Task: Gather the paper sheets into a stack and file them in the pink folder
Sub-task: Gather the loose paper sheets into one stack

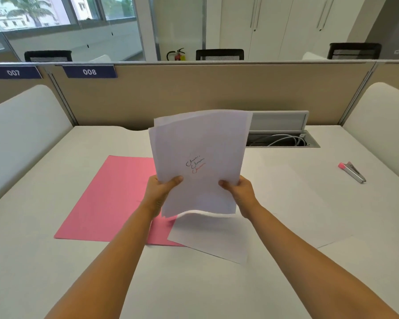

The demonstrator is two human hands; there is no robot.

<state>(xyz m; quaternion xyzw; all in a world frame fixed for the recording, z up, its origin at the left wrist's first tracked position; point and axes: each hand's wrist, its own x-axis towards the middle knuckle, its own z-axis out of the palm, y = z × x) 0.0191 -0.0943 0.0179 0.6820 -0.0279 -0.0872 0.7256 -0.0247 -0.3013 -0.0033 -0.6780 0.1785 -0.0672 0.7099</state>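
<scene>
I hold a loose stack of white paper sheets [200, 143] upright above the desk, its edges uneven at the top. The front sheet carries a few handwritten scribbles in dark and red ink. My left hand [160, 192] grips the stack's lower left edge and my right hand [240, 192] grips its lower right edge, thumbs on the front. The pink folder [106, 199] lies flat and closed on the desk to the left, partly behind my left hand. One more white sheet [212, 236] lies on the desk under the stack, overlapping the folder's right corner.
A pink and silver stapler [352, 172] lies at the right of the white desk [55, 272]. An open cable hatch [283, 139] with white cables sits behind the stack. Beige partitions bound the desk at the back and white side panels at left and right.
</scene>
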